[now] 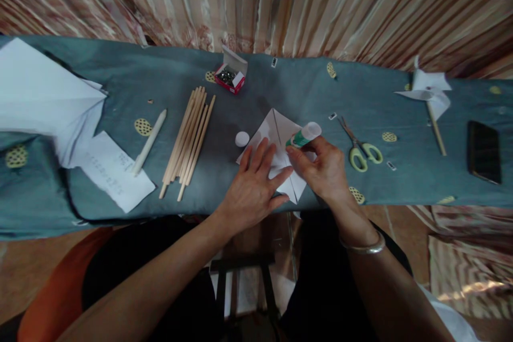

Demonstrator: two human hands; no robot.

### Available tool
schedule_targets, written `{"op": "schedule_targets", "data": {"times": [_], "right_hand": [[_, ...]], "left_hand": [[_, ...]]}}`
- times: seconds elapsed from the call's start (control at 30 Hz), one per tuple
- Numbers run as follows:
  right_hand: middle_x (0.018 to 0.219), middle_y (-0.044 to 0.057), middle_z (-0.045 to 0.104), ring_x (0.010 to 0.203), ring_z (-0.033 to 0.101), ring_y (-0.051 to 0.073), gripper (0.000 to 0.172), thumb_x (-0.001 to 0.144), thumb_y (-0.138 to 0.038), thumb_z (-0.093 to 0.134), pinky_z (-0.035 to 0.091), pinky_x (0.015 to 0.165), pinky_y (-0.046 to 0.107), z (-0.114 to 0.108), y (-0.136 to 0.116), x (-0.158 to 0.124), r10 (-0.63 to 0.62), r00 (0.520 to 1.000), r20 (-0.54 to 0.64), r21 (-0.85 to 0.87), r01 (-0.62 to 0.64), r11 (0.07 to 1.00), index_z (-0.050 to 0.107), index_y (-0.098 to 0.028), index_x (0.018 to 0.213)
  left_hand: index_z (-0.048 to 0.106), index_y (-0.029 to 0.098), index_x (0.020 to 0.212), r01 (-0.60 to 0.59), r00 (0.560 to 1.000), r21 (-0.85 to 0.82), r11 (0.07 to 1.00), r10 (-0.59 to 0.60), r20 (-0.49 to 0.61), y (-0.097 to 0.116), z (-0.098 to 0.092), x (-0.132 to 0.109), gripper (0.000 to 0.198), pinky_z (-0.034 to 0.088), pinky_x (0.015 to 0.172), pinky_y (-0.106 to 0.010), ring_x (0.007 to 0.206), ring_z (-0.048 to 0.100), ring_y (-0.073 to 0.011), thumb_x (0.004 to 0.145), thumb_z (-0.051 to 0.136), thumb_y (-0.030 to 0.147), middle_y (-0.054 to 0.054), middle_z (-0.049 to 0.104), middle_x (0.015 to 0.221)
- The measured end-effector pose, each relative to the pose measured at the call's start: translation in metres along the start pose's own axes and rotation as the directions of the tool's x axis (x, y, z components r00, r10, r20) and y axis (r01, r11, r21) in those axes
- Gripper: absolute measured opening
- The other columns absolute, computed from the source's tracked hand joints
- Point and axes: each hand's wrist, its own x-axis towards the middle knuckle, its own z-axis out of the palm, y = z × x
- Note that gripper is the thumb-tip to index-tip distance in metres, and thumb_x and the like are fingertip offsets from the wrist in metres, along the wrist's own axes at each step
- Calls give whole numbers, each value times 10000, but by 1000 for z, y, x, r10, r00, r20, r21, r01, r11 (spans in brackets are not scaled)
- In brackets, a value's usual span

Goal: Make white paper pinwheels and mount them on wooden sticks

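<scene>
A white paper square (pixel 279 123) with dark lines across it lies near the front edge of the table. My left hand (pixel 256 184) rests flat on its left part, fingers spread. In my right hand (pixel 326 165) is a green and white glue stick (pixel 302 136), tilted over the middle of the paper, its lower end low against the sheet. Whether the glue touches the paper is hidden by my fingers. A round white cap (pixel 242 139) sits just left of the paper. Green-handled scissors (pixel 359 149) lie to the right of my right hand.
Wooden sticks (pixel 190 139) lie in a bundle on the left, near a white pen-like stick (pixel 150 141) and white papers (pixel 44 96). A small open red box (pixel 231 72) of metal pieces stands behind. To the right are a paper pinwheel (pixel 430 93) and a phone (pixel 484 151).
</scene>
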Motion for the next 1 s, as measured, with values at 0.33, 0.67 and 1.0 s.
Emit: {"op": "schedule_targets", "data": {"times": [0.33,0.67,1.0], "right_hand": [[744,34,673,696,623,196,182,806,-375,638,460,647,322,1,-6,2,-17,999,36,12,17,1000,634,-192,807],[727,31,667,658,605,178,171,814,-354,637,428,612,300,-3,-11,2,-38,992,121,14,37,999,644,-183,817],[734,23,687,666,609,172,180,751,-366,715,475,647,316,-7,-2,-1,46,980,191,224,-89,971,681,-196,801]], "left_hand": [[540,251,1321,-5,1000,-11,1000,5,-11,0,0,1,590,186,1141,-633,1449,215,-393,800,690,483,-158,356,1531],[553,255,1307,8,1000,-10,1000,-8,-13,0,2,0,567,166,1141,-640,1454,186,-406,808,673,497,-152,330,1545],[544,272,1324,11,1000,-7,1000,-11,-6,-1,1,0,584,181,1132,-646,1462,150,-408,805,667,511,-136,324,1550]]}}
